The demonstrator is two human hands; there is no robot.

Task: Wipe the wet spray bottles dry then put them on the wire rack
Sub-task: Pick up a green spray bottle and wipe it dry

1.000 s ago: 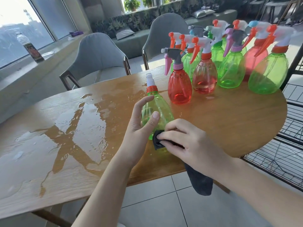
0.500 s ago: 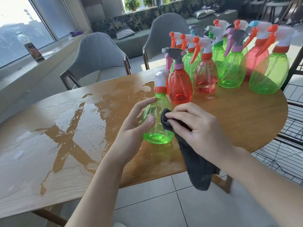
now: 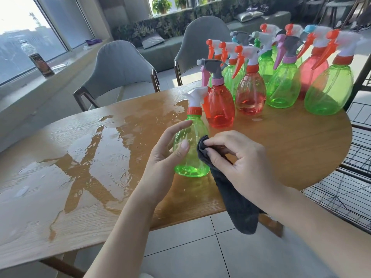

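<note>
Green spray bottle point(image 3: 191, 149) gripped by left hand point(image 3: 164, 157), right hand point(image 3: 236, 159) pinching grey cloth point(image 3: 239, 203)

The wire rack point(image 3: 341, 189) runs off the right edge, and the counter point(image 3: 281, 153) covers its near corner. The back spray bottles point(image 3: 267, 57) stand hidden behind the front ones, so only their trigger heads and parts of their bodies show, and their count cannot be told. The right hand point(image 3: 239, 159) covers the upper part of the grey cloth point(image 3: 241, 205), and the small bottle on the window ledge point(image 3: 41, 63) is too blurred to read.
</note>
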